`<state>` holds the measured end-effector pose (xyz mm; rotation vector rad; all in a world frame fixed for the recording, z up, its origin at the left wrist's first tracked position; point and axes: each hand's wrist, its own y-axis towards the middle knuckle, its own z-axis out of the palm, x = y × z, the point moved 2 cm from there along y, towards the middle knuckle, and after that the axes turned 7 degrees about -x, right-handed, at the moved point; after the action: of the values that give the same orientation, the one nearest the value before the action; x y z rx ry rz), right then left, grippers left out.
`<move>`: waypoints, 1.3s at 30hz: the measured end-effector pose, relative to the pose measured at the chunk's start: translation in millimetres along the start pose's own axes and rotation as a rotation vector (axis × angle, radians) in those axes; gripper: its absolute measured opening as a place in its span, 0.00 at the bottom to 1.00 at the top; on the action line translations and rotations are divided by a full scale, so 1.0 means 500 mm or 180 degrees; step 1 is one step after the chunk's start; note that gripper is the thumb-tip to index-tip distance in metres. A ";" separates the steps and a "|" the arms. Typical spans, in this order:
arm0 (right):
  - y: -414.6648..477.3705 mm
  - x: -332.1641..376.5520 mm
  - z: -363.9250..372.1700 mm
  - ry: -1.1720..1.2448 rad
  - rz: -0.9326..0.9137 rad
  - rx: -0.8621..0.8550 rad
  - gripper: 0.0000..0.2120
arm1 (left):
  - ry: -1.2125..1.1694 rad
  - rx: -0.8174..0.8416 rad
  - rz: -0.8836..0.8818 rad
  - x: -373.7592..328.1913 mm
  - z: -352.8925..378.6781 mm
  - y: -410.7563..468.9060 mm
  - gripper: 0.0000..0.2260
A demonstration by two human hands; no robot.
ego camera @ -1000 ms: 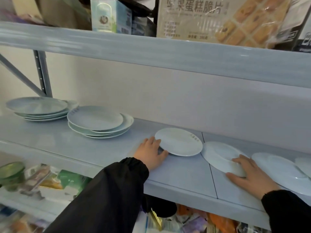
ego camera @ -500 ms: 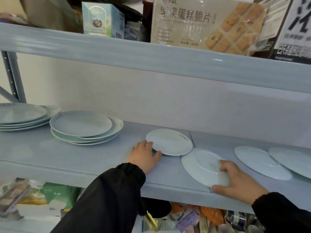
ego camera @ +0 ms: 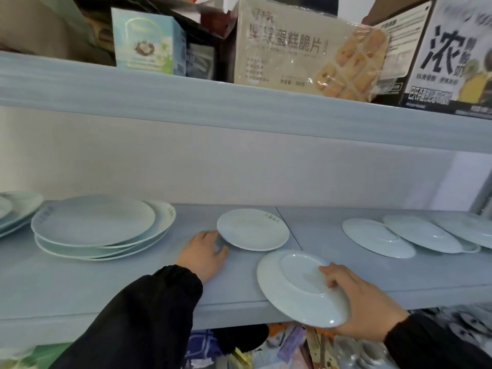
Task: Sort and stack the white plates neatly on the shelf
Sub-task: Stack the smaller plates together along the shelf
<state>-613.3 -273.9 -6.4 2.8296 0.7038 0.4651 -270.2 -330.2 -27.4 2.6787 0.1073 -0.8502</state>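
I wear loose black sleeves [ego camera: 138, 315] gathered at the cuffs; my left hand [ego camera: 203, 258] and right hand [ego camera: 364, 302] are bare.

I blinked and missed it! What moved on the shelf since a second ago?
The right hand slid the upside-down plate away from the plates on the right, toward the front of the shelf; it now grips it overhanging the edge. The left hand still touches the rim of the small plate; the left stack stayed.
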 end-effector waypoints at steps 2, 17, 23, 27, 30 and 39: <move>-0.011 0.009 -0.015 0.0177 0.0149 -0.0083 0.31 | -0.0036 -0.0043 0.0057 0.006 0.006 0.003 0.25; 0.208 0.056 0.010 0.4622 0.2188 -0.1658 0.17 | -0.0165 -0.0120 0.0195 0.011 0.008 0.011 0.26; 0.277 0.042 0.071 0.4251 0.2588 -0.1603 0.14 | -0.0177 -0.0180 0.0192 0.015 0.010 0.015 0.27; 0.284 0.039 0.093 0.3048 0.2423 -0.1604 0.14 | -0.0027 -0.0141 0.0286 0.015 0.015 0.019 0.27; 0.283 0.046 0.088 0.2631 0.2154 -0.1604 0.12 | 0.0169 -0.0129 0.0385 0.015 0.017 0.022 0.26; 0.278 0.036 0.092 0.2403 0.1964 -0.1583 0.26 | 0.0271 0.0071 0.0317 0.017 0.018 0.017 0.27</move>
<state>-523.5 -390.9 -9.4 2.2831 -0.2281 1.5870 -266.7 -341.3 -36.9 2.7159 -0.0158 -0.7115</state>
